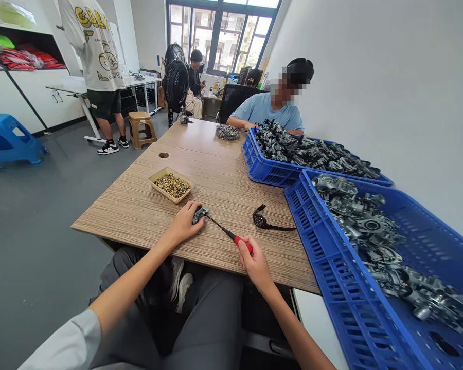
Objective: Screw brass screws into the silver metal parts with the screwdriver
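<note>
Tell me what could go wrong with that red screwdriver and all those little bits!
1. The screwdriver might slip off the small metal part and poke the left grip, because those fingers are right by its tip.
2. The tray of brass-coloured pieces sits just beyond the left grip, so a bump could spill some.
3. The metal heap rises above the rim of the farther blue crate, so something might tumble out.
</note>
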Demonstrator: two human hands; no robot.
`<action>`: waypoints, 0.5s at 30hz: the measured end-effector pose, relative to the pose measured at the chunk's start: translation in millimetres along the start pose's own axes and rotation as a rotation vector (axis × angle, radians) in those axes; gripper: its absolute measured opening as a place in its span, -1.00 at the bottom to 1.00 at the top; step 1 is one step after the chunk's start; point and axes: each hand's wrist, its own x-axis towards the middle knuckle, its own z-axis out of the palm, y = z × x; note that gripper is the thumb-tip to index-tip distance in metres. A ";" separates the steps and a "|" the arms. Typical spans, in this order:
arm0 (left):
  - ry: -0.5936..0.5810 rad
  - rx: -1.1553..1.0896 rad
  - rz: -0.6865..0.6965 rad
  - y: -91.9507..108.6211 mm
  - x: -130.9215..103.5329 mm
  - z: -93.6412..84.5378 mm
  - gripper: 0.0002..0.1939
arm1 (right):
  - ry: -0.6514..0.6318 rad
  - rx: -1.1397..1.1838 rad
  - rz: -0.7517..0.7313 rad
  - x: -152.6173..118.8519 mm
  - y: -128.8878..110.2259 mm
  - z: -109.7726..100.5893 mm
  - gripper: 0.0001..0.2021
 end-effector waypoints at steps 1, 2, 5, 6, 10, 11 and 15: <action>0.000 0.002 0.000 0.3 0.0 0.0 -0.58 | -0.001 0.002 0.005 0.3 -0.3 0.2 -0.57; 0.001 0.004 0.001 0.5 0.1 0.0 -0.58 | -0.001 0.003 0.009 0.5 -0.8 0.4 -0.55; 0.004 0.011 -0.001 1.0 0.1 0.2 -0.59 | 0.000 0.002 0.015 0.5 -3.2 0.5 -0.53; 0.005 0.011 -0.002 0.9 0.1 0.3 -0.58 | 0.001 0.002 0.016 0.4 -4.2 0.4 -0.54; 0.006 0.007 -0.002 0.7 0.0 0.5 -0.58 | 0.006 -0.004 0.008 -1.1 -8.1 -1.1 -0.63; 0.006 0.006 -0.002 0.7 -0.1 0.4 -0.58 | 0.004 -0.005 0.000 -1.7 -8.8 -1.7 -0.66; 0.007 0.009 -0.001 1.0 0.1 0.3 -0.58 | -0.011 0.004 -0.025 -3.6 -7.8 -3.6 -0.68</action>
